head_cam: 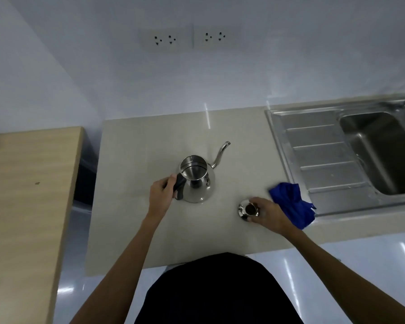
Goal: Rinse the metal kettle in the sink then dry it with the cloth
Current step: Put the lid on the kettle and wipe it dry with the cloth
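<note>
On the counter, left hand grips kettle handle; right hand holds lid.

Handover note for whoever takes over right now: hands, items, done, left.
Left hand: gripping the black handle of the metal kettle, which stands upright and open on the beige counter, spout toward the wall.
Right hand: on the kettle lid, holding its knob, lid low at the counter right of the kettle.
Blue cloth: bunched at the counter edge, overlapping the drainboard of the sink.
Done: lid is off.
Left: carry the kettle to the sink basin, rinse, then dry with the cloth.
</note>
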A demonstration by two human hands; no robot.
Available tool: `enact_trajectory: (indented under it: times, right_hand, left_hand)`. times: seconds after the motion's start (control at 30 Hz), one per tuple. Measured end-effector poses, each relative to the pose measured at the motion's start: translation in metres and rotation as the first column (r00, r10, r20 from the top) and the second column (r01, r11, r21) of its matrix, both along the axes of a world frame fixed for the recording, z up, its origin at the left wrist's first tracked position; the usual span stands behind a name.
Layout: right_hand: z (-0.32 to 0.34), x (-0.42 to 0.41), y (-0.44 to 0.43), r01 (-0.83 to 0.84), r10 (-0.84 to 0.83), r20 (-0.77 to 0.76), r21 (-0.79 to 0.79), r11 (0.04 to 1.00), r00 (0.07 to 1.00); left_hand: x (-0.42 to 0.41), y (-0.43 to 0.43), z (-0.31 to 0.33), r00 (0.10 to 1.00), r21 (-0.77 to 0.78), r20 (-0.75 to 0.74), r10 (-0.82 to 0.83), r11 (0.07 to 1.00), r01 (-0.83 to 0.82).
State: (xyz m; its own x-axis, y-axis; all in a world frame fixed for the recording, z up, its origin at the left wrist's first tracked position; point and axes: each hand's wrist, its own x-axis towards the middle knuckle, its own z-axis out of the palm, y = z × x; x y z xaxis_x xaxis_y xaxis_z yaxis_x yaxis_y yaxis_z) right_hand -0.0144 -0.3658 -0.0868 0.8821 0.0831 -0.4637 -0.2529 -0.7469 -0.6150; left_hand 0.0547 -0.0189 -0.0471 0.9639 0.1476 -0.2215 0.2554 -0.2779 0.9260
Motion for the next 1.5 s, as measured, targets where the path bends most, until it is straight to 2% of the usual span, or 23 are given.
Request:
enact_trajectory:
  times: [0.2, 0.33, 0.5, 0.67, 0.77, 0.9, 1.03, 1.5]
  right_hand:
    - [-0.025, -0.009, 0.006, 0.025, -0.010, 0.238, -0.060, 0.998, 0.971]
    - [-0.016, -0.005, 0.014, 0.047, -0.032, 0.264, -0.053, 0.997, 0.964]
    - [0.038, 0.021, 0.046, 0.013, -0.062, 0.386, 0.129, 0.992, 0.920]
    - [0.106, 0.071, 0.094, -0.076, -0.102, 0.485, 0.334, 0.940, 0.868]
    - [0.125, 0.101, 0.120, -0.132, -0.069, 0.481, 0.373, 0.918, 0.874]
    - [0.129, 0.127, 0.143, -0.212, 0.085, 0.451, 0.238, 0.948, 0.888]
    - [0.124, 0.135, 0.149, -0.287, 0.180, 0.393, 0.233, 0.929, 0.902]
    - [0.117, 0.130, 0.152, -0.348, 0.248, 0.419, 0.181, 0.920, 0.873]
  left_hand:
    - [-0.003, -0.002, -0.002, 1.000, -0.016, -0.005, 0.010, 1.000, -0.010]
    - [-0.004, -0.002, -0.004, 1.000, -0.019, 0.006, 0.019, 1.000, -0.019]
    - [-0.008, -0.005, -0.002, 0.998, 0.010, 0.052, 0.027, 1.000, -0.028]
    - [-0.010, -0.006, -0.001, 0.997, 0.025, 0.055, 0.052, 0.998, -0.054]
    - [-0.011, -0.005, -0.002, 0.997, 0.032, 0.064, 0.048, 0.998, -0.050]
    - [-0.011, -0.004, -0.003, 0.997, 0.045, 0.067, 0.046, 0.998, -0.049]
    - [-0.011, -0.003, -0.005, 0.998, 0.019, 0.037, 0.053, 0.998, -0.054]
    - [-0.008, -0.003, -0.006, 0.999, 0.007, 0.022, 0.044, 0.999, -0.044]
